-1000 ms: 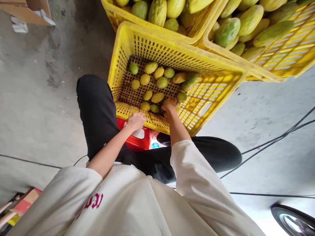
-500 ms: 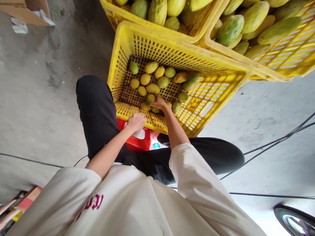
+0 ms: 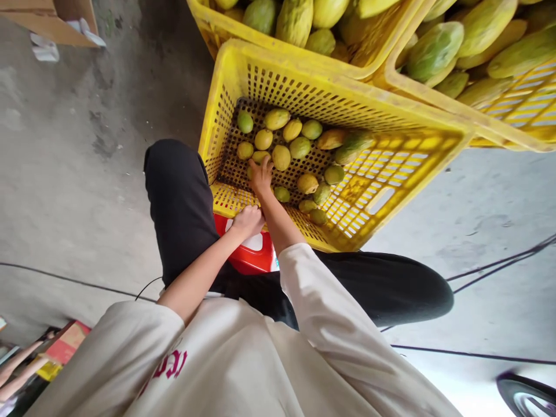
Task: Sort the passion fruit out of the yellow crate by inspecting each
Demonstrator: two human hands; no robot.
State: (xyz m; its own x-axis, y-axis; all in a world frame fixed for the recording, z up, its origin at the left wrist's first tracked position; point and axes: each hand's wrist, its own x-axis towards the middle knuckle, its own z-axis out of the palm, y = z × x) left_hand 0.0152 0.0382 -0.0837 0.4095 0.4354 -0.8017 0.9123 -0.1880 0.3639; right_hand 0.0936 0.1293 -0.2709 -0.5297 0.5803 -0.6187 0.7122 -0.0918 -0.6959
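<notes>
A yellow plastic crate (image 3: 391, 130) tilts toward me, with several small yellow-green fruits (image 3: 299, 147) loose on its perforated bottom. My left hand (image 3: 248, 220) is closed over the crate's near rim. My right hand (image 3: 262, 175) reaches inside at the near left of the crate. Its fingers are held together over a small fruit (image 3: 249, 172) that peeks out from under the palm. Another fruit (image 3: 259, 156) lies just beyond the fingertips. More fruits rest to the right of that hand.
Two more yellow crates (image 3: 434, 92) heaped with large green-yellow fruits (image 3: 434, 49) stand behind. A red stool (image 3: 249, 258) shows between my knees. A cardboard box (image 3: 52, 20) sits far left, black cables (image 3: 490, 266) cross the concrete floor, and a wheel (image 3: 527, 394) is at bottom right.
My right hand has moved from the near right of the crate across to its near left, and several fruits have shifted. My left hand has stayed on the rim.
</notes>
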